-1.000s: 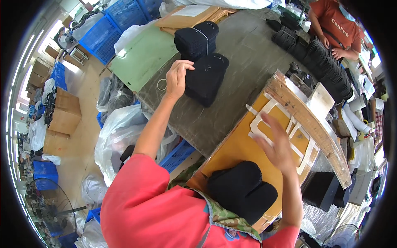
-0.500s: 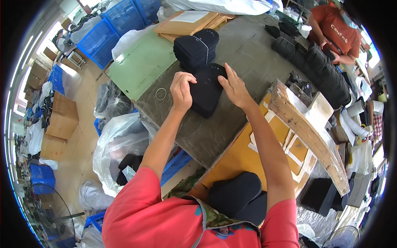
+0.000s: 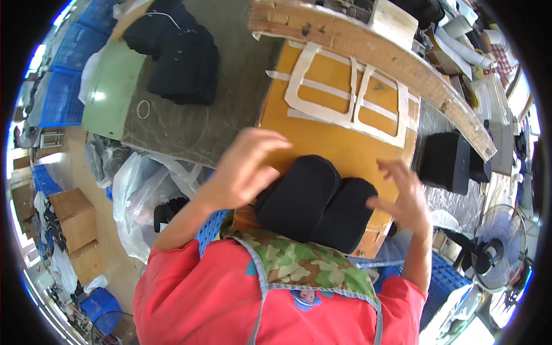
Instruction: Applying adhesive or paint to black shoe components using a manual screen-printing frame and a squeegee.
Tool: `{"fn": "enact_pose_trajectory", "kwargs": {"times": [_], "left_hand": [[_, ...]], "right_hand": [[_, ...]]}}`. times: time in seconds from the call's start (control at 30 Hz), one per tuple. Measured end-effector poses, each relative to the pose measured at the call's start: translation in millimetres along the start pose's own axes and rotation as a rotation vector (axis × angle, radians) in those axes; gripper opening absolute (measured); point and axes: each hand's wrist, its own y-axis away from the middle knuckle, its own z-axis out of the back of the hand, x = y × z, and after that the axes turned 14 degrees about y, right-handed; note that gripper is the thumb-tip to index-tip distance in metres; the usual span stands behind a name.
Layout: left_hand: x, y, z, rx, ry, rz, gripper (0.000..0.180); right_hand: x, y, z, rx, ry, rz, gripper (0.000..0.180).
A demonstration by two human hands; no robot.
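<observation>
Two overlapping batches of black, round-ended fabric pieces, the left batch (image 3: 302, 195) and the right batch (image 3: 348, 215), lie on the yellow-orange board in front of my body. My left hand (image 3: 241, 169) hovers at the left batch's edge, thumb and fingers apart and slightly curled, holding nothing. On the other side, my right hand (image 3: 405, 192) is beside the right batch, fingers spread and a little blurred, with nothing in it. A stack of similar black pieces (image 3: 184, 66) stands on the dark table, against another black stack (image 3: 150, 31) with a pale band around it.
White frame-shaped strips (image 3: 351, 112) lie on the board (image 3: 293, 138), below a thick wooden beam (image 3: 368, 46). A pale elastic ring (image 3: 143, 109) rests on the dark table (image 3: 241, 75). Plastic bags (image 3: 135, 201) hang at its left edge; a fan (image 3: 497, 247) stands at right.
Both hands have left the stack on the dark table and come back toward my body, spreading apart beside the batches on the board. My view has swung right and downward.
</observation>
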Motion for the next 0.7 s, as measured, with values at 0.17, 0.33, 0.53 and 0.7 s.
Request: {"fn": "enact_pose_trajectory", "kwargs": {"times": [0.17, 0.33, 0.53, 0.7], "left_hand": [[12.9, -24.0, -53.7, 0.285, 0.179, 0.086, 0.066], [15.8, 9.0, -63.5, 0.103, 0.099, 0.065, 0.056], [1.8, 24.2, -65.6, -0.083, -0.057, -0.071, 0.042], [-7.4, 16.6, -62.6, -0.014, -0.265, -0.025, 0.047]], "right_hand": [[22.4, 38.1, -40.0, -0.050, -0.009, -0.036, 0.064], [26.5, 36.7, -50.2, -0.209, 0.061, 0.050, 0.057], [13.1, 29.8, -48.0, -0.294, -0.285, 0.101, 0.031], [-58.5, -45.4, -34.6, -0.502, -0.204, -0.180, 0.012]]}}
